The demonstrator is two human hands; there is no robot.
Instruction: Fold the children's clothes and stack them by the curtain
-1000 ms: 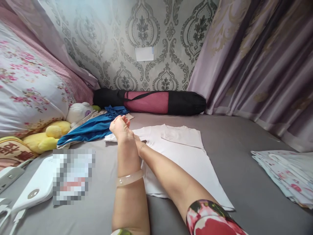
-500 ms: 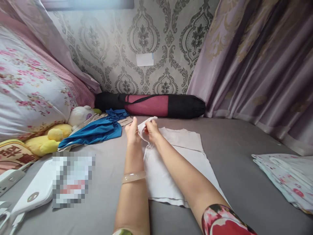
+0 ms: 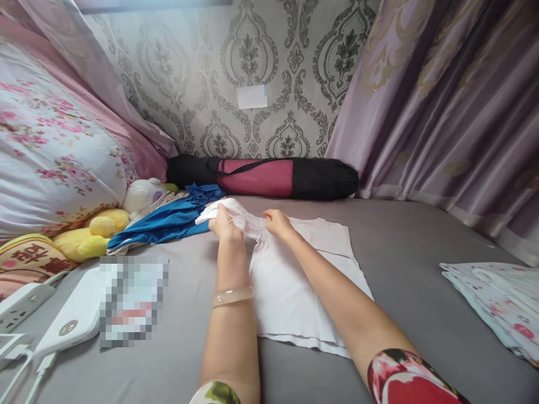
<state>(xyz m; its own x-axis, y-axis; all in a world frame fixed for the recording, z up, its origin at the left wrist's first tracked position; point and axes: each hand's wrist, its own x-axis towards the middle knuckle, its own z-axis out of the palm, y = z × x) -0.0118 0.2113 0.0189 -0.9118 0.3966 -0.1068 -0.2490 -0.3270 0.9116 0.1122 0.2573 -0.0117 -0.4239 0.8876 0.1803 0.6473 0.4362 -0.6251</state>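
Because our left hand (image 3: 226,225) has its fingers clamped on the sleeve (image 3: 231,207) and our right hand (image 3: 279,225) pinches near the shoulder, the cloth between seems kept stretched; our shirt (image 3: 290,297) lies on the bed (image 3: 168,365), lower centre.

So your left hand (image 3: 226,225) and right hand (image 3: 279,225) had moved apart, with the right over by the shoulder of the white short-sleeved cloth shirt (image 3: 301,300). The shirt's thin white sleeve (image 3: 233,212) had been bunched between them a moment earlier, but you'd opened it out leftward, toward the crumpled bright-blue fabric (image 3: 162,221).
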